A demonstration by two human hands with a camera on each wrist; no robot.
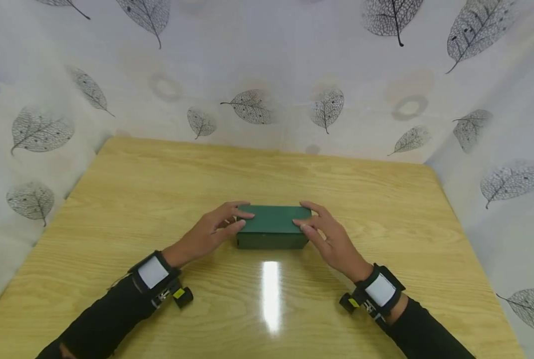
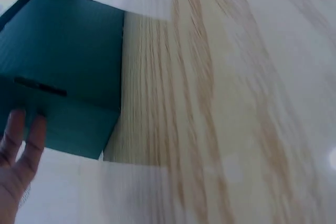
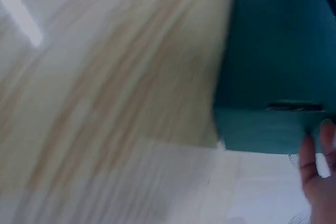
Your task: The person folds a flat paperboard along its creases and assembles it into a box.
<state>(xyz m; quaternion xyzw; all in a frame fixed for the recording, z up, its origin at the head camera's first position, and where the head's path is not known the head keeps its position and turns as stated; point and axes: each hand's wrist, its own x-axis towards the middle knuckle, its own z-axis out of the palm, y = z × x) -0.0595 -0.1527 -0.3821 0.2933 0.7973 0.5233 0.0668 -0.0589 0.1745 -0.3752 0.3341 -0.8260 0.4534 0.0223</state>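
Observation:
A closed dark green cardboard box [image 1: 273,219] rests on the wooden table, its long side facing me. At its left end, my left hand [image 1: 213,229] holds the box, with thumb and index finger on the lid and other fingers at the end wall. My right hand [image 1: 332,237] grips the right end in much the same way. In the left wrist view, two fingertips of the left hand [image 2: 18,166] touch the end wall below a dark slot. The right wrist view has fingers of the right hand [image 3: 317,171] on the opposite end. The box's inside is hidden.
Pale cloth with a leaf print [image 1: 271,65] hangs behind and along both sides of the wooden table [image 1: 159,169]. A bright light reflection lies on the tabletop in front of the box. Wrist straps carry small cameras on both arms.

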